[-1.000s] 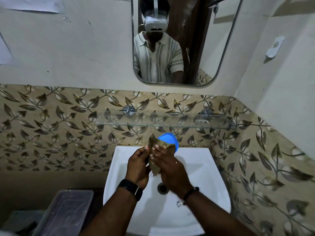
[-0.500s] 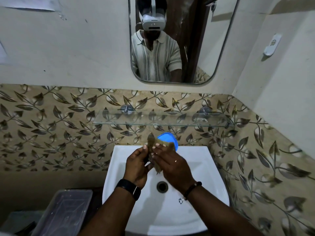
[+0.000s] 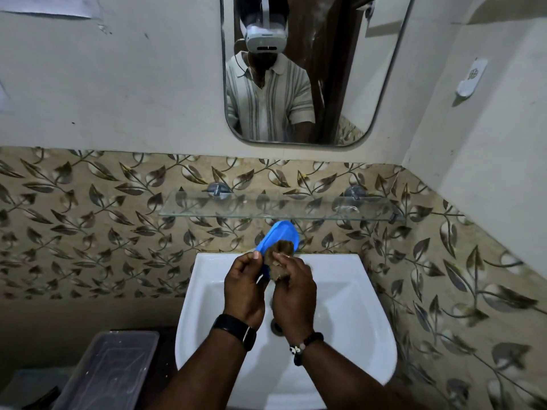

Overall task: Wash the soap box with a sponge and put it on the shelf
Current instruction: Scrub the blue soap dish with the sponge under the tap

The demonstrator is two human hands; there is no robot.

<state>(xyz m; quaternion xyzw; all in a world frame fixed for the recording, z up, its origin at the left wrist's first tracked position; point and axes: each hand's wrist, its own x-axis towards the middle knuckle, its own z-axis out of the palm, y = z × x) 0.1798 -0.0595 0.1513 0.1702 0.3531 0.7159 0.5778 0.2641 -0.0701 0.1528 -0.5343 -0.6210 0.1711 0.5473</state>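
Holding a bright blue, smooth, rounded soap box (image 3: 279, 233) tilted up in the left hand (image 3: 243, 287), pressing a brown sponge (image 3: 279, 255) on it with the right hand (image 3: 293, 294), above the white sink (image 3: 355, 306).

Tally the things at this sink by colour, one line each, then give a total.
Blue: 1, the soap box
Brown: 1, the sponge
White: 1, the sink
Clear: 2, the glass shelf and the plastic tub
Black: 1, the watch on the left wrist
Total: 6
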